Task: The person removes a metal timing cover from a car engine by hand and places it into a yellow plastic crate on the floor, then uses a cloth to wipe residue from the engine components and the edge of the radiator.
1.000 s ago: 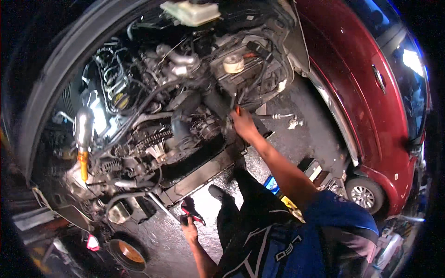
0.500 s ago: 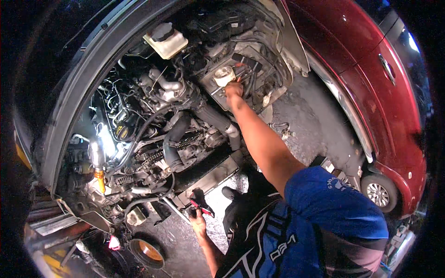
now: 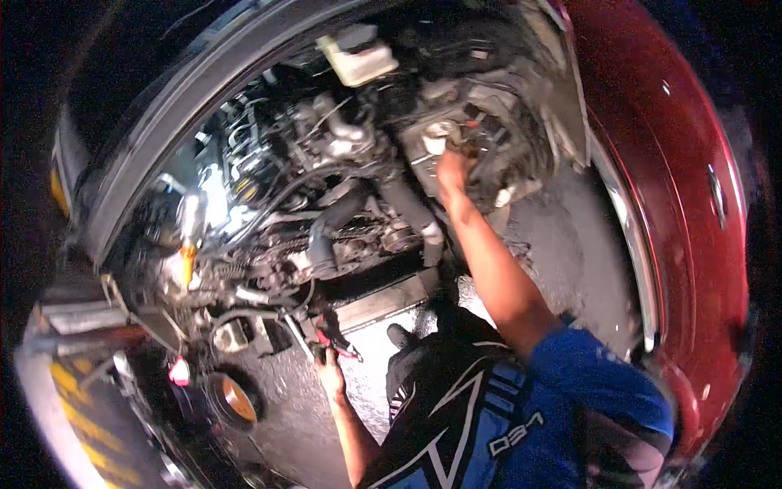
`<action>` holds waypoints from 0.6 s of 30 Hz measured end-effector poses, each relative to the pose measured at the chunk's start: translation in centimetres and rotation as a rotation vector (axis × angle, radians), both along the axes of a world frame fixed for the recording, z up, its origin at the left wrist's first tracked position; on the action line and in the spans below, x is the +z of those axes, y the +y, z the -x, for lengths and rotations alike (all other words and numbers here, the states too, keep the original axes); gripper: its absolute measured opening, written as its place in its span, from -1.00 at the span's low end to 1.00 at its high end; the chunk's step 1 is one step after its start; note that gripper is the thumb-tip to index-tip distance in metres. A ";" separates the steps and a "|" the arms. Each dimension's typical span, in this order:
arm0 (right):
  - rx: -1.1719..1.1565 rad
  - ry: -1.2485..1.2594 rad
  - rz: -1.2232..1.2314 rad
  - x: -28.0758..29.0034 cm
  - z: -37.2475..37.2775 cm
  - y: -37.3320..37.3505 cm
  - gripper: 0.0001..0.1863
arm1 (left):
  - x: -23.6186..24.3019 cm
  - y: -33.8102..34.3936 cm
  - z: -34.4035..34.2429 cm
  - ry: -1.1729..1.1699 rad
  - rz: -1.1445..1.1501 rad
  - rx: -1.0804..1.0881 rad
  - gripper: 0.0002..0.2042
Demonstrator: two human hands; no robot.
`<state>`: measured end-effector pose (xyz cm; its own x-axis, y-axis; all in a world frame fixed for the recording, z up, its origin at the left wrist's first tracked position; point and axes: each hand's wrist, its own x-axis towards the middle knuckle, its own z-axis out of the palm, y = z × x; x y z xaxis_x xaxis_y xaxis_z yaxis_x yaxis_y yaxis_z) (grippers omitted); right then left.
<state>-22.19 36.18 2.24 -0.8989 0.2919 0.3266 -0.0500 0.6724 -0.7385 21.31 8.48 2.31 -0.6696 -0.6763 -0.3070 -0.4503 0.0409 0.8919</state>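
Observation:
My left hand [image 3: 329, 372] is low in front of the engine bay, closed round a red-and-black tool [image 3: 336, 345] whose exact kind I cannot make out. My right arm stretches to the far right of the bay. There my right hand [image 3: 454, 173], smeared by motion, is at a flat grey surface [image 3: 421, 165]. Just beyond its fingers lies a round white roll or cup [image 3: 438, 137]. Several dark hand tools [image 3: 491, 130] are heaped beside it. The blur hides what the fingers touch or hold.
The open engine bay has hoses [image 3: 336, 216], a pale reservoir [image 3: 364, 63] and a lit work lamp with an orange handle [image 3: 188, 262]. A red car [image 3: 676, 204] stands to the right. A round pan [image 3: 232, 399] with orange-brown contents lies on the floor [image 3: 297, 416] at lower left.
The whole view has shifted, so the engine bay sits further right in the picture. My right hand remains by the tools, now blurred. My left hand still holds the red-and-black tool.

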 end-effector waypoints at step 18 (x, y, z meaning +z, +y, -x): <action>0.347 -0.521 1.180 1.8 -20.0 -2.5 -0.82 | 8.3 15.8 16.6 0.024 -0.176 -0.800 -0.29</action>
